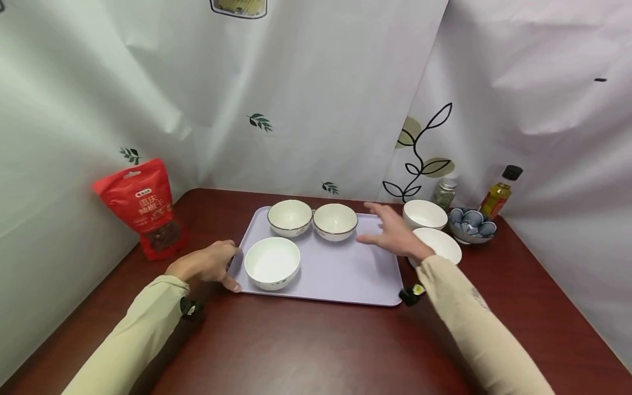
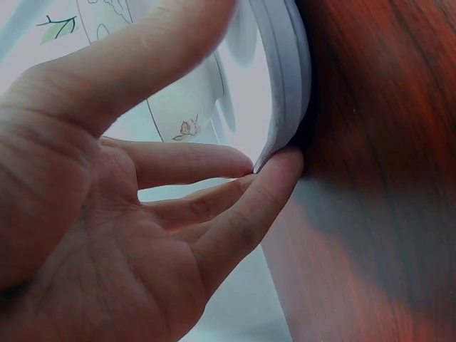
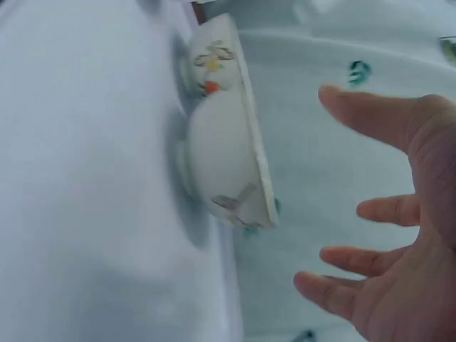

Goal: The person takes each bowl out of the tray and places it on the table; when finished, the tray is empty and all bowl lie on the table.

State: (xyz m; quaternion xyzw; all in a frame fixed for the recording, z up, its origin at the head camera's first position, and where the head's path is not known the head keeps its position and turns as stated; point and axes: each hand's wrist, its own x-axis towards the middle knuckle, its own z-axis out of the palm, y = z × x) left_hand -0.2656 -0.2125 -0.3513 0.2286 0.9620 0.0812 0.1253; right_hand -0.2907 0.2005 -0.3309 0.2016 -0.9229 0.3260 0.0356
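Note:
A pale lilac tray (image 1: 340, 274) lies on the table with three bowls on it. Two patterned bowls, a left one (image 1: 289, 217) and a right one (image 1: 336, 221), stand along its back, and a white bowl (image 1: 272, 262) is near its front left corner. My left hand (image 1: 214, 263) is at the tray's left edge; in the left wrist view its fairly straight fingertips (image 2: 274, 182) touch the rim. Over the tray's right part my right hand (image 1: 392, 230) hovers, fingers spread, holding nothing. The right wrist view shows it apart from the bowls (image 3: 224, 153).
Right of the tray stand two white bowls, one behind (image 1: 424, 213) and one in front (image 1: 439, 244), beside a dark bowl of blue-grey pieces (image 1: 471, 226). Behind are a spice jar (image 1: 444, 193) and an oil bottle (image 1: 498, 195). A red food pouch (image 1: 145, 208) stands at left.

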